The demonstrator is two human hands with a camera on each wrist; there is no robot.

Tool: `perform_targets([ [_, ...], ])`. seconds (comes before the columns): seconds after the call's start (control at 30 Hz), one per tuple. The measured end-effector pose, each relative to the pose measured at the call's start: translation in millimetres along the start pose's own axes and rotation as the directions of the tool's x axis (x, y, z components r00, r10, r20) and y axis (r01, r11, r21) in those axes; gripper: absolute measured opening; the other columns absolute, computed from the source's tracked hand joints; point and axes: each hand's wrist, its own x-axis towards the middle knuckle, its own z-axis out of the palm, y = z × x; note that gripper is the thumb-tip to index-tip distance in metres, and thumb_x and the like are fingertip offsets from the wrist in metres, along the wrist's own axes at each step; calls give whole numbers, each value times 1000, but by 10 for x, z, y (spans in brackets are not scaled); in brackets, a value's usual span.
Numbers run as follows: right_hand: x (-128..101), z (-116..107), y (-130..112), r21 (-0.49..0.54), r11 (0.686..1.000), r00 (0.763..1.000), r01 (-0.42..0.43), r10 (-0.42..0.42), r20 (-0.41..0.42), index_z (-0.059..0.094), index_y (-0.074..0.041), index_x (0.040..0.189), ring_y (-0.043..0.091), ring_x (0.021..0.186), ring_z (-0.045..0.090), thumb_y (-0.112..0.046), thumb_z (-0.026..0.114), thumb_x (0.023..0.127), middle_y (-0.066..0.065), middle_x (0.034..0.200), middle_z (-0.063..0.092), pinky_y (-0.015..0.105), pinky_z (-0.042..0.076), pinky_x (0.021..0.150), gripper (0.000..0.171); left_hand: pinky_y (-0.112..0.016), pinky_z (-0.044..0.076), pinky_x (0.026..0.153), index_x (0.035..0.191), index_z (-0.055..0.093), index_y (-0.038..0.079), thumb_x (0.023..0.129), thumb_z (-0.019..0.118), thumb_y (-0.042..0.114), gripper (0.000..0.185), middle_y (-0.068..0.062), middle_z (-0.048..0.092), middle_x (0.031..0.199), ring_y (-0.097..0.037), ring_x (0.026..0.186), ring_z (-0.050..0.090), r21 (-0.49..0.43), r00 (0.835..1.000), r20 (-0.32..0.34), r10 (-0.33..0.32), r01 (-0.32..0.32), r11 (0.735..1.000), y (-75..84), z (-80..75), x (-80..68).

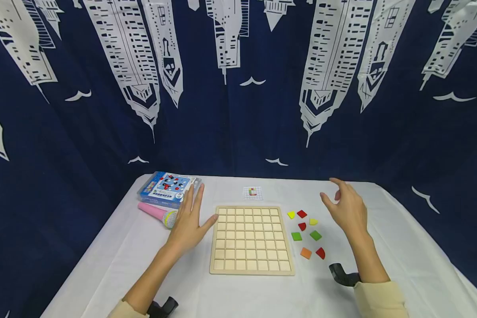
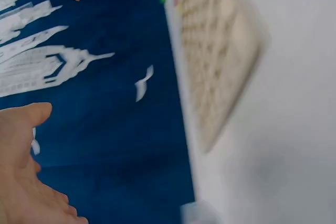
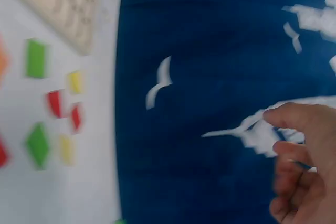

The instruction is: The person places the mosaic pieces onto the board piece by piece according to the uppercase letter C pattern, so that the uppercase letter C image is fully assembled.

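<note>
A square wooden grid board (image 1: 252, 240) lies mid-table. My left hand (image 1: 191, 224) is raised beside its left edge, fingers spread and straight, holding nothing; the left wrist view shows the same hand (image 2: 26, 171) at the lower left. To the right of the board are several small flat pieces: green ones (image 1: 316, 235), red ones (image 1: 320, 253), yellow ones (image 1: 291, 214) and an orange square (image 1: 306, 253). Beyond them my right hand (image 1: 346, 207) is held up with fingers loosely bent and nothing in them, seen in the right wrist view (image 3: 310, 161) too.
A small printed grid card (image 1: 252, 193) lies behind the board. At the back left sits a clear plastic case with a blue label (image 1: 169, 187), and in front of it a pink microphone (image 1: 155, 212). A dark blue curtain (image 1: 230, 128) hangs behind the white table (image 1: 238, 296).
</note>
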Motion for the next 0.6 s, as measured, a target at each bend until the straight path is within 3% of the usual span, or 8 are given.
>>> perform_targets([
  [0.13, -166, 298, 353, 88, 991, 994, -105, 100, 51, 56, -4, 114, 15, 39, 28, -30, 68, 82, 2, 48, 37, 35, 26, 33, 42, -61, 21, 103, 150, 7, 20, 86, 62, 43, 87, -20, 7, 152, -42, 136, 12, -100, 999, 41, 4, 0, 995, -61, 312, -180],
  [0.27, -293, 590, 669, 120, 975, 968, -185, 160, 192, 57, -8, 113, 23, 36, 35, -31, 68, 83, -2, 45, 33, 30, 25, 32, 39, -60, 20, 104, 150, 4, 17, 82, 64, 48, 96, -23, 5, 151, -42, 136, 9, -175, 986, 165, -12, 41, 984, -194, 581, -297],
  [0.37, -367, 656, 721, 142, 965, 943, -220, 173, 283, 59, -7, 114, 30, 38, 39, -21, 68, 83, 0, 45, 35, 26, 24, 34, 35, -60, 18, 104, 149, 1, 13, 76, 69, 52, 107, -24, 1, 151, -42, 136, 6, -214, 963, 269, -3, 63, 975, -280, 705, -368],
  [0.53, -470, 744, 762, 152, 946, 899, -286, 210, 385, 59, -3, 117, 14, 41, 30, -13, 68, 82, 0, 47, 34, 25, 26, 36, 38, -53, 9, 109, 148, -1, 4, 68, 66, 66, 121, -25, 1, 151, -38, 138, 2, -150, 921, 386, 55, 3, 989, -374, 833, -482],
  [0.6, -501, 799, 782, 131, 944, 883, -303, 226, 412, 59, -3, 119, 13, 41, 32, -14, 67, 83, 0, 48, 35, 23, 26, 37, 39, -49, 6, 111, 147, 1, 2, 66, 62, 73, 124, -23, 2, 151, -34, 138, 2, -87, 914, 401, 69, -37, 995, -401, 870, -515],
])
